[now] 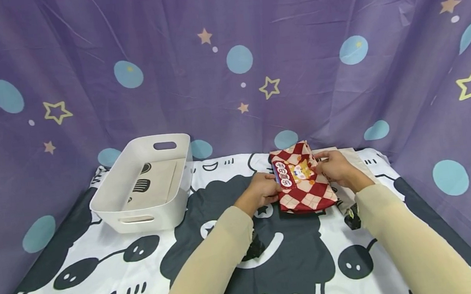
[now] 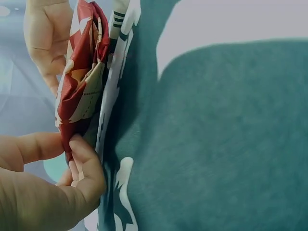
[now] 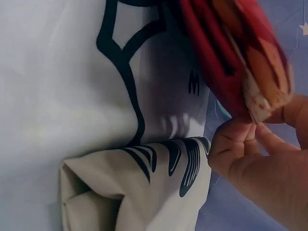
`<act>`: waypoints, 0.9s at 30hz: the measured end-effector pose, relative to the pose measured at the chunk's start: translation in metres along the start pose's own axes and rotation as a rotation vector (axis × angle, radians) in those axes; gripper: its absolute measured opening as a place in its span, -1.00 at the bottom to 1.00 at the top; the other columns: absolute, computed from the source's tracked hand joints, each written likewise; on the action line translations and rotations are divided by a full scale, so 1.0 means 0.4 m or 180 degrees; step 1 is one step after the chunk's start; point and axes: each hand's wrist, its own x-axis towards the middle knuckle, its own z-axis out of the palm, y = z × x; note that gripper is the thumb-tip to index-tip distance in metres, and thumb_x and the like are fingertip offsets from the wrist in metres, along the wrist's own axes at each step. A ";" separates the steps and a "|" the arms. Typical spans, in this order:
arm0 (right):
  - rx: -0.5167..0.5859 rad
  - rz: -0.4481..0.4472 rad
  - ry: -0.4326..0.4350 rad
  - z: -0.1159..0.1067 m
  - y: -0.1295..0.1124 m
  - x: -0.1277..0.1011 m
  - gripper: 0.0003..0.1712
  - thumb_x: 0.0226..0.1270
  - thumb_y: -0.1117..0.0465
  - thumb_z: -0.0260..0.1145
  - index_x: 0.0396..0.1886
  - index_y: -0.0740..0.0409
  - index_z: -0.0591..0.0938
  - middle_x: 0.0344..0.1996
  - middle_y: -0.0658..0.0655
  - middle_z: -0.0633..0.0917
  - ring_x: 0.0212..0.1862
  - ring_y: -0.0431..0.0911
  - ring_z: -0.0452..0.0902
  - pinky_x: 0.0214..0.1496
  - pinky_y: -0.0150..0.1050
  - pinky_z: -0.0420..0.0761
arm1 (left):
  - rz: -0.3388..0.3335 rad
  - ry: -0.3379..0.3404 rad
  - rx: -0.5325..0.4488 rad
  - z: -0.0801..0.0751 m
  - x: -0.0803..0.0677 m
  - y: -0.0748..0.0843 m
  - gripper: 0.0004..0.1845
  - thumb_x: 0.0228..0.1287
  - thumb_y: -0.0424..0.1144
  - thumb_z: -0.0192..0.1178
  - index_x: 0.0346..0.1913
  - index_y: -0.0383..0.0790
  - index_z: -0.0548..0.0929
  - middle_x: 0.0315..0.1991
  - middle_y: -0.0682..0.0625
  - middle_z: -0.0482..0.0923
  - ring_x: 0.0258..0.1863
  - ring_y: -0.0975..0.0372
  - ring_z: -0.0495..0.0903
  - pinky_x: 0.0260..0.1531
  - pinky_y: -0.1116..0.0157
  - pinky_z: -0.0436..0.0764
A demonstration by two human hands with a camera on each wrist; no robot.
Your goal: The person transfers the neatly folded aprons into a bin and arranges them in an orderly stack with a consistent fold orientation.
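Observation:
A folded red-and-cream checked cloth (image 1: 306, 194), printed with a cartoon animal and a lettered label, is held between both hands. My left hand (image 1: 262, 191) pinches its left edge; in the left wrist view, thumb and fingers (image 2: 86, 154) grip a red corner of the layered folds. On the opposite side, my right hand (image 1: 336, 169) pinches the edge, the fingertips meeting at the cloth's corner in the right wrist view. Beside and partly behind it lies a folded beige cloth (image 3: 163, 192) with dark utensil prints, partly hidden by the right hand and forearm in the head view.
A white plastic basket (image 1: 110, 215) with handle slots stands on the left. Inside lies another folded beige cloth (image 1: 159, 178) with dark utensil prints. A black-and-white cartoon cloth (image 1: 206, 289) covers the table, and a purple curtain (image 1: 197, 98) hangs along the back.

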 end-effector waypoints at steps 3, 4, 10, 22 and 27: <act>-0.0060 -0.0059 0.0048 -0.001 -0.007 -0.001 -0.30 0.35 0.48 0.16 0.49 0.39 0.28 0.01 0.33 0.59 -0.13 -0.08 0.55 -0.28 -0.30 0.63 | 0.0000 -0.0033 -0.0046 -0.005 0.000 0.006 -0.36 0.13 -0.61 0.24 0.34 -0.32 0.47 0.02 -0.17 0.54 -0.44 0.19 0.54 -0.50 0.35 0.56; -0.0072 -0.0075 0.0060 -0.002 -0.009 -0.003 -0.31 0.36 0.47 0.16 0.50 0.38 0.29 0.04 0.34 0.59 -0.10 -0.06 0.55 -0.25 -0.30 0.64 | -0.0001 -0.0061 -0.0073 -0.008 0.000 0.008 -0.35 0.14 -0.60 0.24 0.36 -0.32 0.46 0.03 -0.18 0.56 -0.43 0.19 0.55 -0.50 0.35 0.57; -0.0085 -0.0173 0.0136 -0.003 -0.022 -0.013 -0.33 0.40 0.44 0.23 0.49 0.37 0.31 0.08 0.37 0.55 -0.05 -0.02 0.53 -0.26 -0.33 0.62 | -0.0075 -0.0251 -0.0418 -0.022 -0.002 0.016 -0.35 0.17 -0.64 0.18 0.37 -0.36 0.41 -0.05 -0.20 0.67 -0.32 0.19 0.59 -0.43 0.32 0.57; 0.0020 -0.0409 0.0106 0.010 -0.031 -0.011 -0.30 0.34 0.49 0.18 0.49 0.35 0.32 0.14 0.41 0.51 0.09 0.10 0.51 -0.19 -0.34 0.65 | 0.0061 -0.0224 -0.0327 -0.060 -0.017 0.028 -0.38 0.13 -0.62 0.18 0.32 -0.37 0.45 -0.24 -0.10 0.55 -0.39 0.20 0.50 -0.45 0.31 0.55; 0.0049 -0.0527 0.0120 0.021 -0.042 -0.012 -0.30 0.31 0.51 0.18 0.48 0.37 0.34 0.11 0.42 0.50 0.04 0.08 0.50 -0.24 -0.34 0.64 | 0.0107 -0.0202 -0.0313 -0.079 -0.026 0.038 -0.38 0.12 -0.62 0.21 0.31 -0.35 0.46 -0.22 -0.11 0.56 -0.39 0.20 0.50 -0.46 0.32 0.57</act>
